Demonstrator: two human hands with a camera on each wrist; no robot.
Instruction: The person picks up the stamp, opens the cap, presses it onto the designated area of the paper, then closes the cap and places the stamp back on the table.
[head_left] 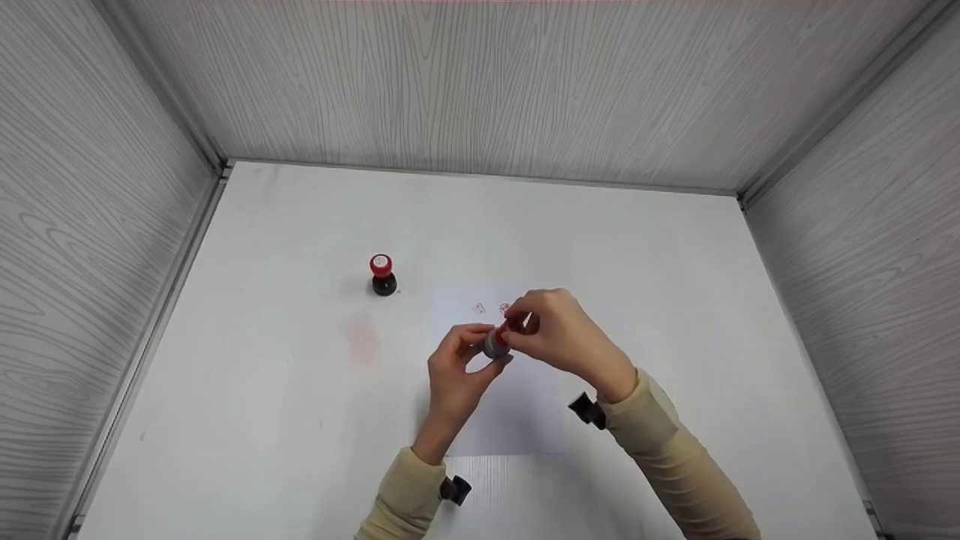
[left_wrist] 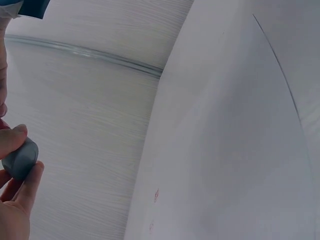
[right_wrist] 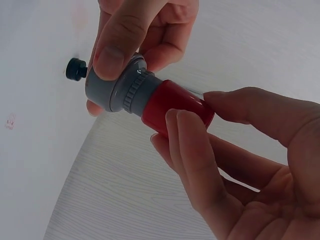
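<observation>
Over a sheet of paper (head_left: pixel 510 420), both hands are on one stamp with a grey body (right_wrist: pixel 115 92) and a red end (right_wrist: pixel 175 107). My left hand (head_left: pixel 459 371) grips the grey body between thumb and fingers. Coming from the right, my right hand (head_left: pixel 570 337) pinches the red end with its thumb and fingertips. The right wrist view shows the stamp tilted, its grey and red parts joined. In the left wrist view the grey body (left_wrist: pixel 21 159) appears at the left edge, its red end mostly hidden.
A second stamp (head_left: pixel 383 276), red above and black below, stands left of the paper. Small red prints (head_left: pixel 479 308) mark the paper's upper part. A faint pink smear (head_left: pixel 362 339) stains the white table (head_left: pixel 247 360). Wood-grain panels (head_left: pixel 465 90) wall the back and sides.
</observation>
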